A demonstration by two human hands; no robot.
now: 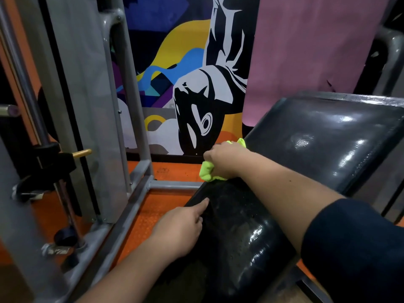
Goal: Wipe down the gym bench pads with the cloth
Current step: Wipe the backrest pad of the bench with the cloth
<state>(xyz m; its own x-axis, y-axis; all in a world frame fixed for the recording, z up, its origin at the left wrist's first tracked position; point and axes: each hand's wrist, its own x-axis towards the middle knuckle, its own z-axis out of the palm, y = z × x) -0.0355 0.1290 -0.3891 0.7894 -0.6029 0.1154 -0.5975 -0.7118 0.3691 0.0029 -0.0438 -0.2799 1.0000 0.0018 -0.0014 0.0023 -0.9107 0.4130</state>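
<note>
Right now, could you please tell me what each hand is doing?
Left hand: holds nothing, index finger extended, resting on the seat pad edge.
Right hand: gripping the green cloth.

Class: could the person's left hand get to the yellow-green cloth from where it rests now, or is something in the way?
Probably yes. The left hand rests on the near pad's left edge, and bare pad lies between it and the cloth. But the right hand grips the cloth, covering most of it, so only the exposed lower edge is free.

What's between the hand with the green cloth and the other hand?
In the head view, only bare shiny black seat pad lies between the right hand, gripping the green cloth, and the left hand, whose finger touches the pad's edge.
</note>
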